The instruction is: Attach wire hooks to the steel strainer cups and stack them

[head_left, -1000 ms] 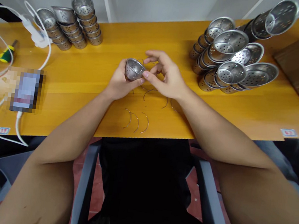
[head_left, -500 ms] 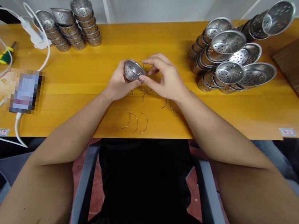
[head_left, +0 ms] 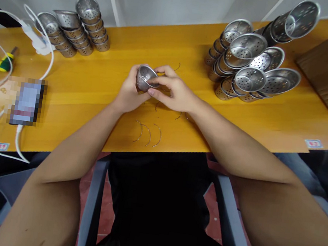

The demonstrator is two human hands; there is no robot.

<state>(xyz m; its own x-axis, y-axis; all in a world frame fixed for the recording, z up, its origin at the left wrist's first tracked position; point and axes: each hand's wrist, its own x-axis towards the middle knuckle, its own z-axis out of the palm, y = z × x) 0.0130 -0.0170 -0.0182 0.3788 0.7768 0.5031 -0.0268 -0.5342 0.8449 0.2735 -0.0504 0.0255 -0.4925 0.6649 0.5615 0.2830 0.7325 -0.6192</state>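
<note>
Both hands meet above the worktop (head_left: 192, 46): left hand (head_left: 129, 92) grips a small perforated cup (head_left: 144, 77) (tilted), right hand (head_left: 172, 93) pinches its rim.

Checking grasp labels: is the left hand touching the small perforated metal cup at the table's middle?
Touching. The head view shows the left hand wrapped around the metal cup, fingers against its wall, with the right hand on its rim.

Shiny perforated metal cup (head_left: 145, 77) — glossy wooden bench (head_left: 97, 78)
</note>
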